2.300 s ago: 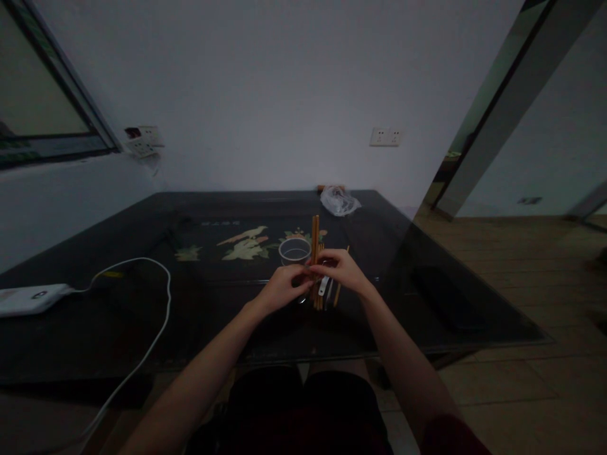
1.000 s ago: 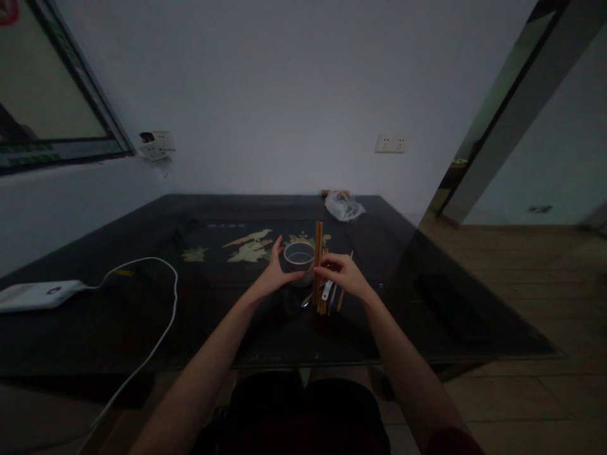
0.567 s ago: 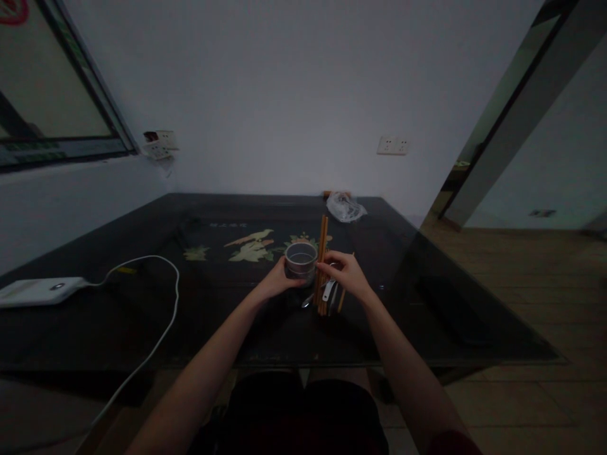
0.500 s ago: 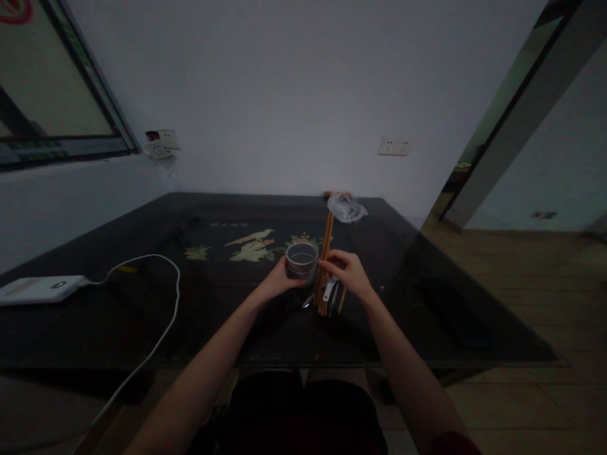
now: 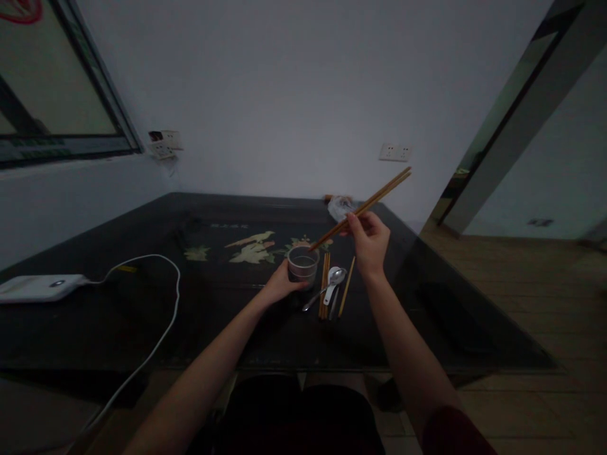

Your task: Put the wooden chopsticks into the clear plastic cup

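My left hand [image 5: 282,283] is wrapped round the side of a round metal cup [image 5: 303,270] standing on the dark table. Pinched in my right hand [image 5: 368,239] is a pair of wooden chopsticks [image 5: 379,195], slanting up to the right, their lower ends at the cup's rim. Just right of the cup lie more chopsticks [image 5: 324,292], a white spoon [image 5: 327,296], a metal spoon [image 5: 337,275] resting across them, and a single light stick [image 5: 347,287]. A thin dark utensil beside the white spoon is too dim to name.
A crumpled clear plastic bag [image 5: 339,208] lies at the table's back edge by the wall. At the left, a white power bank [image 5: 42,288] has a white cable [image 5: 177,297] running off the front edge. A dark flat object [image 5: 450,316] lies at the right.
My right hand has lifted the chopsticks from beside the cup and tilted them up to the right. The spoons beneath are now uncovered. My left hand stays on the cup.
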### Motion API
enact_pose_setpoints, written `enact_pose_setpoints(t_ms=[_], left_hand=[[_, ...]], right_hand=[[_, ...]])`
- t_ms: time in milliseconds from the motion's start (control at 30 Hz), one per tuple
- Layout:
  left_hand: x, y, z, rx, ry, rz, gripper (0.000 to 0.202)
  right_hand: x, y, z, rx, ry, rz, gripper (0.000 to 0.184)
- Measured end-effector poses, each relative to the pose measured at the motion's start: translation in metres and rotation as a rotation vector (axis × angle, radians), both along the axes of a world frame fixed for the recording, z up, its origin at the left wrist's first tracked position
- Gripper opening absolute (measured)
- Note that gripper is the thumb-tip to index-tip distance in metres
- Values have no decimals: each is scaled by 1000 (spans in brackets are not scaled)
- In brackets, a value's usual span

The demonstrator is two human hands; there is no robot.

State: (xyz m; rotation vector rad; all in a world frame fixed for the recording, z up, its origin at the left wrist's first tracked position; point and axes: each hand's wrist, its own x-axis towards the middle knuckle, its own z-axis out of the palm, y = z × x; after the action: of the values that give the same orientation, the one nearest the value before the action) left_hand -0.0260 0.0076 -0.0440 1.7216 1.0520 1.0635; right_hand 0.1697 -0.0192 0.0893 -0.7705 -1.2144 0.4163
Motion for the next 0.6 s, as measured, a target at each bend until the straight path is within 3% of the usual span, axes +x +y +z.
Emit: enact_pose_setpoints(t_ms=[167, 267, 400, 600], left_hand=[[1, -3, 3, 31, 0, 17, 78], [2, -4, 6, 53, -9, -5, 76], [2, -4, 7, 46, -36, -14, 78], [0, -4, 8, 48, 15, -1, 76]], right_hand=[[-22, 31, -13, -142, -283, 80, 27], [-32, 45, -28, -199, -439, 21, 23], [-40, 50, -39, -234, -625, -62, 19], [-39, 53, -47, -325, -745, -27, 16]])
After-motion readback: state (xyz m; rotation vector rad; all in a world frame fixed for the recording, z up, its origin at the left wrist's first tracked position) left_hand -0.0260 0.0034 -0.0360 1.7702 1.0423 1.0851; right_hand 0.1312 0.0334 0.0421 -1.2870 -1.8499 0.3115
